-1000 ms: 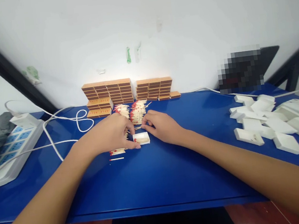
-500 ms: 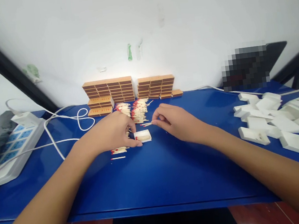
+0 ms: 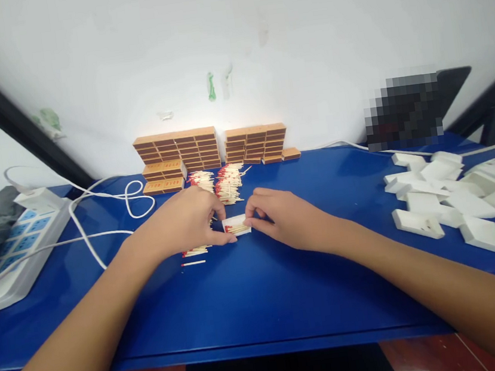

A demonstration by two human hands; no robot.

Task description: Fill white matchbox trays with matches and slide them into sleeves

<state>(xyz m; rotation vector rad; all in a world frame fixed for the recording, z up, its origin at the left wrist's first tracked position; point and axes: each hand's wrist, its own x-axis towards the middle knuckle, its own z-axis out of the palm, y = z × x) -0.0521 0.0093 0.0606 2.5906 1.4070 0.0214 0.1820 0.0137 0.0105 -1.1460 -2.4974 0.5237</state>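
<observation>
Counter: smooth blue counter (image 3: pixel 260 292) under everything.
Stray match: single red-tipped match (image 3: pixel 193 263) lying flat, just in front of a small bundle of loose matches (image 3: pixel 195 252).
Left hand: left hand (image 3: pixel 184 223) curled, thumb and fingers clamped on the tray's left end.
Tray: small white cardboard tray (image 3: pixel 237 226) flat on the counter between both hands, matches inside.
Right hand: right hand (image 3: pixel 283 217) with fingertips pinched together, touching the tray's right end; anything between them too small to tell.
Heap: pile of red-tipped matches (image 3: pixel 226 185) just behind the tray.
Right side: scattered white cardboard trays (image 3: pixel 443 200), well apart.
Back: stacked tan matchboxes (image 3: pixel 177 149) against the wall.
</observation>
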